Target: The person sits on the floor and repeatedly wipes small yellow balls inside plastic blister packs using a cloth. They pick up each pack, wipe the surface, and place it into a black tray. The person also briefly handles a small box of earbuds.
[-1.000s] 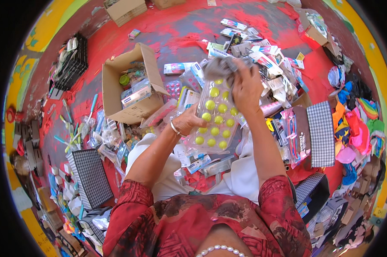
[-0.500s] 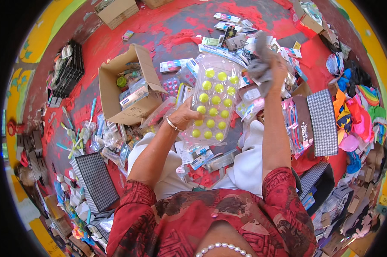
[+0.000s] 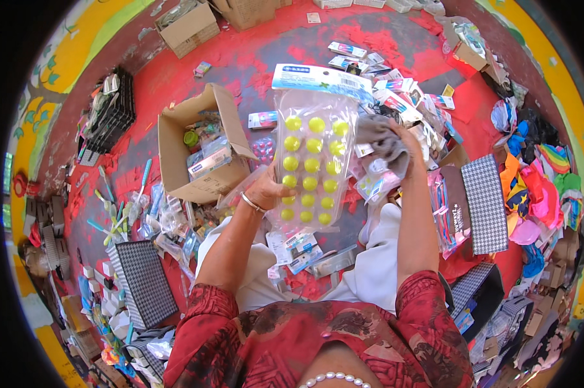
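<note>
My left hand [image 3: 267, 188] is closed on the left edge of a clear plastic package [image 3: 303, 169], thumb over its front. Rows of yellow-green balls or domes show inside, and a blue and white header card [image 3: 321, 80] tops it. Gripped in my right hand [image 3: 411, 150] is a crumpled grey cloth [image 3: 384, 139], beside the package's right edge. Both hands are raised above my lap, over white trousers [image 3: 377, 236].
An open cardboard box [image 3: 175, 145] of packaged goods stands at the left. Boxed items [image 3: 402, 103] lie heaped ahead. Houndstooth bins [image 3: 486, 204] flank me on both sides. Colourful cloths or bags [image 3: 544, 187] are piled at the far right.
The package has tipped so its header card now shows, and shifted slightly left. My right hand with the cloth has come down and nearer to the package's right side.
</note>
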A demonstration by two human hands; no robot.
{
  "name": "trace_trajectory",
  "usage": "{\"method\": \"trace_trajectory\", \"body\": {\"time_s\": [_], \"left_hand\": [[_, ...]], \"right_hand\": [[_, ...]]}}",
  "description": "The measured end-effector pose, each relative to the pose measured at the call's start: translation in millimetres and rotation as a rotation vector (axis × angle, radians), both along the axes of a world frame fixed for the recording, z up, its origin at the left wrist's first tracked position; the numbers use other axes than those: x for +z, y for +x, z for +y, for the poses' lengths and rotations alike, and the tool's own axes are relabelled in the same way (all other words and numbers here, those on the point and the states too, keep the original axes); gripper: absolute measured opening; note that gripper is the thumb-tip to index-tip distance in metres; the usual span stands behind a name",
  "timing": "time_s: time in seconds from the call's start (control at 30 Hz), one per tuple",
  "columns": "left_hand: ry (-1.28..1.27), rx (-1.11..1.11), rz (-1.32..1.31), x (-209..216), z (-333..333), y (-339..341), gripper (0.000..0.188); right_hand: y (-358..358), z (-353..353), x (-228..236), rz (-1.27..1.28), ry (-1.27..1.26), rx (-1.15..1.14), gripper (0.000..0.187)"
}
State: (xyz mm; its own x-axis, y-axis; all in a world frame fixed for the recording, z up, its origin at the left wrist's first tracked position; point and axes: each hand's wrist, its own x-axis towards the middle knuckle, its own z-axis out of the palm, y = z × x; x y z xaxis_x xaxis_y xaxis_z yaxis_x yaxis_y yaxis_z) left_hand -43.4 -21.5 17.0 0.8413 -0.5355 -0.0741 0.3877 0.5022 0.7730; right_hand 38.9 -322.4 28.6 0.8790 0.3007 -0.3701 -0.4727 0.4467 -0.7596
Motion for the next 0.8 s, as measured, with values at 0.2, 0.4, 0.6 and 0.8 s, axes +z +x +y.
{"method": "trace_trajectory", "body": {"time_s": [0.2,0.4,0.6,0.8], "left_hand": [[0.07,-0.172,0.092,-17,1,-5,0.074],[0.114,-0.245,0.09,-15,-1,-4,0.073],[0.205,-0.049,-0.074,-4,-8,9,0.101],[0.813,0.437,-0.756,-7,-28,18,0.129]], "right_hand": [[-9,32,22,-0.164,0.232,-0.192,0.055],[-10,37,31,-0.284,-0.061,-0.287,0.029],[-14,42,36,-0.485,-0.181,-0.375,0.02],[-46,98,37,-0.747,-0.775,-0.319,0.017]]}}
